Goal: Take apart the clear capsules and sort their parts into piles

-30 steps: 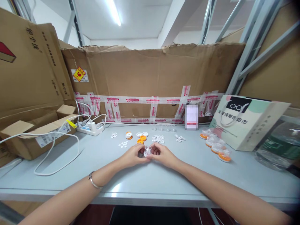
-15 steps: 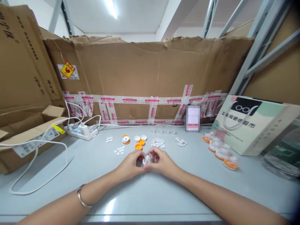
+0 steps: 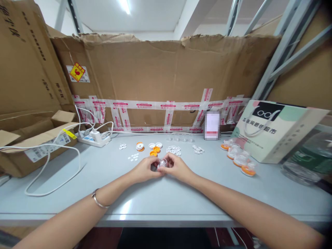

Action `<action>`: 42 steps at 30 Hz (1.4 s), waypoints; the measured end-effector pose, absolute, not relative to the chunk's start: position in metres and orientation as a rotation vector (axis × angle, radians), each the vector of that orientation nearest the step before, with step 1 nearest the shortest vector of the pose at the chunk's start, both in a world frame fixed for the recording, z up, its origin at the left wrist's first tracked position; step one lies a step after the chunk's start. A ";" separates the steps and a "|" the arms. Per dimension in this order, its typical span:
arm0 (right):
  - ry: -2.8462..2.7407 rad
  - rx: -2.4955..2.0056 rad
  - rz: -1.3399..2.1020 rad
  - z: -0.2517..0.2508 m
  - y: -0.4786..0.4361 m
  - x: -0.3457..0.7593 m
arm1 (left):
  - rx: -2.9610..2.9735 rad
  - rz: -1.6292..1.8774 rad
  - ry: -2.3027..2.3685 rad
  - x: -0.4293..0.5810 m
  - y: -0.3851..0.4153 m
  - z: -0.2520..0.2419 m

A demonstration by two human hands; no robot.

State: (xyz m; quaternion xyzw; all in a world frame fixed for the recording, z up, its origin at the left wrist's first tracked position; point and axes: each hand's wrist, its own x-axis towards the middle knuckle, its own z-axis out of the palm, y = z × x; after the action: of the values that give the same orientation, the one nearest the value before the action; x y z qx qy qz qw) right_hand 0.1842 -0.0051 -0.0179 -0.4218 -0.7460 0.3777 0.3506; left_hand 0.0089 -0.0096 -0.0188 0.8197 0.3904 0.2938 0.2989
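Head: left hand [image 3: 143, 170], right hand [image 3: 176, 168] still pinch cap [image 3: 162, 163].

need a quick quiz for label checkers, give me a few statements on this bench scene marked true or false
1. The left hand and right hand both grip a small clear plastic piece. True.
2. The metal bracelet is on the right wrist. False: it is on the left wrist.
3. The paper bag with the glasses print lies at the left of the table. False: it lies at the right; a cardboard box is at the left.
4. A row of clear pieces with orange bases lies before the paper bag. True.
5. The power strip has nothing plugged in. False: a white plug sits in it.
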 end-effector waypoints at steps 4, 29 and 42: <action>-1.948 -1.059 0.960 -0.022 -0.005 0.185 | 2.149 0.813 1.060 0.010 -0.014 -0.022; -1.990 -1.009 0.766 -0.024 -0.019 0.175 | 2.107 0.737 0.926 0.004 -0.013 -0.025; -1.989 -0.864 0.688 -0.025 -0.022 0.174 | 2.116 0.721 0.981 0.004 -0.015 -0.022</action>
State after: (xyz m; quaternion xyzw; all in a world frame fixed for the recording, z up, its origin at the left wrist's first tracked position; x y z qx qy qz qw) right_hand 0.1737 -0.0217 -0.0249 -0.3447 -0.7935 0.2744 0.4197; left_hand 0.0045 -0.0149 -0.0221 0.8143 0.3775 0.2772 0.3429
